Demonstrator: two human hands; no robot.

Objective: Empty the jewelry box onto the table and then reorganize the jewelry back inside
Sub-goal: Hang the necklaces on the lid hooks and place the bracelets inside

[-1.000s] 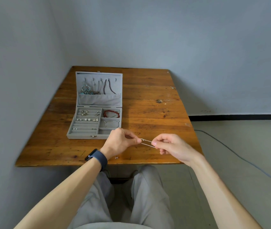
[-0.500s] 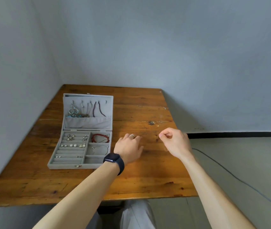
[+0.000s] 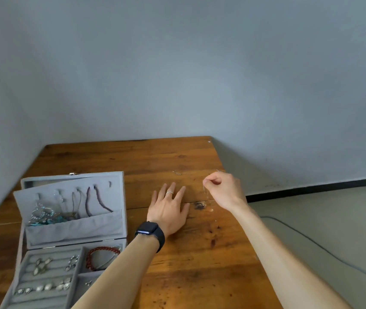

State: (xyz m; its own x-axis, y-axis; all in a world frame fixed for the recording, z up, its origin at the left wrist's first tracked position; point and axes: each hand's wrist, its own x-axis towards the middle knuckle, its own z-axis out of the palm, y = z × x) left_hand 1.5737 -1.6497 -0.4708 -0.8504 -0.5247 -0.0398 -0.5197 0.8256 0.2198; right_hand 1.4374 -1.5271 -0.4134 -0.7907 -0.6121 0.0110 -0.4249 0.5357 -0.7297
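- Grey-blue walls met in a corner behind the wooden table [image 3: 199, 264], and a dark cable [image 3: 311, 244] trailed over the floor off the table's right edge.
- The jewelry box [image 3: 66, 181] stood open toward the table's near-left corner, with its lid upright so that the hooks and pocket faced the person.
- Most pieces sat inside it. Necklaces [image 3: 97, 199] hung from the lid hooks, earrings [image 3: 43, 286] lined the padded rolls, and a red bead bracelet [image 3: 101, 250] lay in a side compartment. Emptying looked barely begun.
- The right hand [image 3: 224, 190], near the table's right edge, pinched a thin silver chain [image 3: 204, 190] between thumb and forefinger. It was raised so the strand dangled free, probably to keep it from knotting as it was laid out.
- The left hand [image 3: 168, 210] lay flat at the table's middle, just right of the box. Its fingers were straight and gripped nothing, likely to be ready to spread the chain.
- A faint glint on the wood beyond those fingers might have been more chain, but it was too blurred to tell.
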